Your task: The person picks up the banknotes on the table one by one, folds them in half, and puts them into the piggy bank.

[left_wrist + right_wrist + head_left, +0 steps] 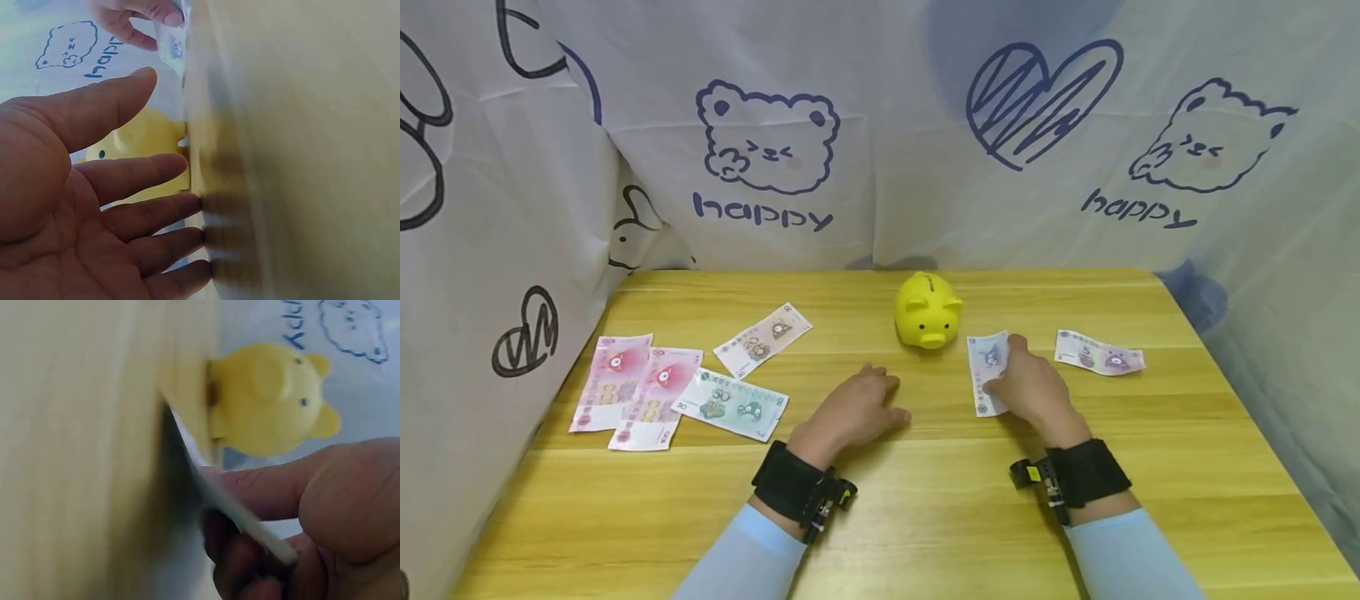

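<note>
My right hand (1036, 385) pinches a pale blue banknote (987, 373) between thumb and fingers. In the right wrist view the banknote (215, 494) is seen nearly edge-on, tilted over the table. My left hand (857, 408) has its fingers extended, the fingertips at the tabletop, and holds nothing; its palm shows in the left wrist view. Behind and between the hands stands a yellow piggy bank (928, 312) with a slot on top, facing me. To the right of my right hand lies a purple banknote (1100, 353).
On the left of the wooden table (925, 517) lie two red banknotes, one (613, 379) partly under the other (655, 396), a green banknote (732, 405) and a brownish banknote (763, 340). A printed white cloth (910, 200) hangs behind the table and along its sides.
</note>
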Demonstrator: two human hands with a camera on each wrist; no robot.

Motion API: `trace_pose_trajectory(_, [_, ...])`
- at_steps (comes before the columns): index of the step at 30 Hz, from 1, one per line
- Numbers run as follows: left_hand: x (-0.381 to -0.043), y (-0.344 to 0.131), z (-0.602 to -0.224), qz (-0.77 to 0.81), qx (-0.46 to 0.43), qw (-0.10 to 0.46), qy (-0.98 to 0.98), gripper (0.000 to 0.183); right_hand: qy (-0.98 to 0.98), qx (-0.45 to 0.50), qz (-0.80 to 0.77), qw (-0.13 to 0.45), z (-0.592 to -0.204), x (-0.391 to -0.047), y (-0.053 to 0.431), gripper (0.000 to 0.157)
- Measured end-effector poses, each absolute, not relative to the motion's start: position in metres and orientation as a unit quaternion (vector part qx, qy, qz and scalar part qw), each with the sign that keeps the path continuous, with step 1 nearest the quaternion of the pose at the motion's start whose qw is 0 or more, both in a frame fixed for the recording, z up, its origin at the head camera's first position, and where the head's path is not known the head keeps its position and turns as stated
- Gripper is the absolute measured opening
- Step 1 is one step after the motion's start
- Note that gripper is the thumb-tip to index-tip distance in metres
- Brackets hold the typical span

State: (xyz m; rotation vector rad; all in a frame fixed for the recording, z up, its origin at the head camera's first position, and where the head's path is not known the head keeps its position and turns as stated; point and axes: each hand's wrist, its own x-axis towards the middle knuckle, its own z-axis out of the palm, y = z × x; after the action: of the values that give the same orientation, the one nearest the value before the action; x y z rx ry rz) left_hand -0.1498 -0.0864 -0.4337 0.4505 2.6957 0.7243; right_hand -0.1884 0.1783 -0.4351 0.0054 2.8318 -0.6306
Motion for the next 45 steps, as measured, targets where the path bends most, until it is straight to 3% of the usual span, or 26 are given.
trace_pose_trajectory(2, [-0.15, -0.086, -0.431, 0.267, 0.152, 0.161, 0.938, 0.062, 0.963, -0.021, -0.226, 0.142, -0.426, -0.185, 0.178, 0.079])
trace_pose_trajectory(9, [-0.149, -0.083, -0.417, 0.388, 0.107, 0.151, 0.903, 0.075, 0.916, -0.193, -0.277, 0.217, -0.397, -0.163, 0.163, 0.022])
trace_pose_trajectory(13, [-0.147, -0.081, -0.41, 0.48, 0.124, 0.144, 0.856, 0.058, 0.888, -0.229, -0.354, 0.185, -0.392, -0.152, 0.142, 0.021])
trace_pose_trajectory(16, [-0.145, -0.082, -0.402, 0.553, 0.135, 0.141, 0.81, 0.04, 0.884, -0.202, -0.398, 0.141, -0.394, -0.148, 0.129, 0.016])
trace_pose_trajectory(18, [-0.143, -0.084, -0.397, 0.584, 0.147, 0.147, 0.785, 0.038, 0.881, -0.167, -0.426, 0.121, -0.397, -0.147, 0.123, 0.008])
trace_pose_trajectory(23, [-0.142, -0.092, -0.392, 0.583, 0.156, 0.166, 0.78, 0.047, 0.849, -0.094, -0.511, 0.097, -0.402, -0.144, 0.116, 0.027])
trace_pose_trajectory(27, [-0.145, -0.093, -0.392, 0.579, 0.089, 0.109, 0.803, 0.031, 0.821, -0.101, -0.553, 0.1, -0.403, -0.137, 0.107, 0.027])
trace_pose_trajectory(30, [-0.148, -0.095, -0.392, 0.604, 0.026, 0.052, 0.795, 0.021, 0.81, -0.126, -0.557, 0.135, -0.404, -0.133, 0.1, 0.022])
trace_pose_trajectory(36, [-0.151, -0.101, -0.391, 0.658, -0.039, -0.025, 0.751, 0.025, 0.75, -0.141, -0.599, 0.244, -0.408, -0.128, 0.094, 0.021])
trace_pose_trajectory(41, [-0.151, -0.1, -0.391, 0.657, -0.051, -0.043, 0.751, 0.033, 0.762, -0.144, -0.58, 0.248, -0.406, -0.124, 0.093, 0.024])
trace_pose_trajectory(45, [-0.15, -0.1, -0.391, 0.606, -0.05, -0.062, 0.792, 0.032, 0.799, -0.163, -0.526, 0.239, -0.406, -0.126, 0.097, 0.038])
